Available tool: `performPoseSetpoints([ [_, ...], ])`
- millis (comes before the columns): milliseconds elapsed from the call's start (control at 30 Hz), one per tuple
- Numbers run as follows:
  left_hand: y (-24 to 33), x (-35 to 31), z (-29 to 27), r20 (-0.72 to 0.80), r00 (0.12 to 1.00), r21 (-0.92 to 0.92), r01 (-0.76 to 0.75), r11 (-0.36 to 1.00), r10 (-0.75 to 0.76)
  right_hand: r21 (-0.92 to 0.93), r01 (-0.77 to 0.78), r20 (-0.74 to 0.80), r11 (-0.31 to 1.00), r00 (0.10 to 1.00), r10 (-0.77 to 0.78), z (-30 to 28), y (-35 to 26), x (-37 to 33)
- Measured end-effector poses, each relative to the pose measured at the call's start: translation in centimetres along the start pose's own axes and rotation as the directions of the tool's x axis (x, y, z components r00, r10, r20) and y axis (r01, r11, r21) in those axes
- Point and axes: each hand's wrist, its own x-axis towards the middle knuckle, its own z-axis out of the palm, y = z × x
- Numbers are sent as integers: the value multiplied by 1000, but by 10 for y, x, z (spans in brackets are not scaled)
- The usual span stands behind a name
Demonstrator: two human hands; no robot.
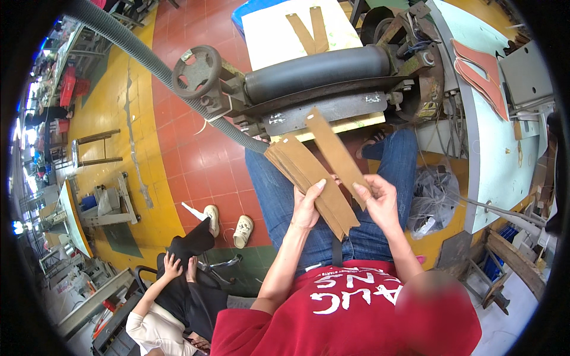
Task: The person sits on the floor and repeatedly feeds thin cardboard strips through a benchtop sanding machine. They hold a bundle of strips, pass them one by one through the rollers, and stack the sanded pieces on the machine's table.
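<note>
My left hand (307,206) is closed round a thick stack of brown leather strips (312,181), its thumb pressed on top. Between the thumb and fingers of my right hand (378,200) is a single brown leather strip (335,148), tilted beside the stack. The strip's far end reaches the front plate of a roller machine (320,118). Behind that plate lies a wide dark roller (317,74). Two more brown strips (301,32) rest on the pale board (267,41) beyond the roller.
A handwheel (196,72) and a grey ribbed hose (127,44) are at the machine's left. On the right stands a pale table (484,178) with reddish leather pieces (480,74). A clear plastic bag (436,199) sits below it. Another person (172,302) sits at lower left, handling black material.
</note>
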Motion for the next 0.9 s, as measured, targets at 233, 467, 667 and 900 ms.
performPoseSetpoints([
  [233, 6, -11, -15, 17, 1000, -78, 4, 997, -3, 315, -234, 33, 920, 971, 236, -6, 38, 55],
  [467, 4, -16, -13, 52, 999, -45, -8, 999, 10, 543, 38, -184, 839, 980, 75, 32, 21, 121],
  [667, 5, -6, -5, -13, 1000, 36, -19, 999, 19, 114, -163, 266, 980, 956, 128, 9, 21, 29],
  [900, 1, 0, 1, -11, 997, 40, -74, 996, 75, -246, 179, 106, 953, 982, -157, -2, 11, -23],
])
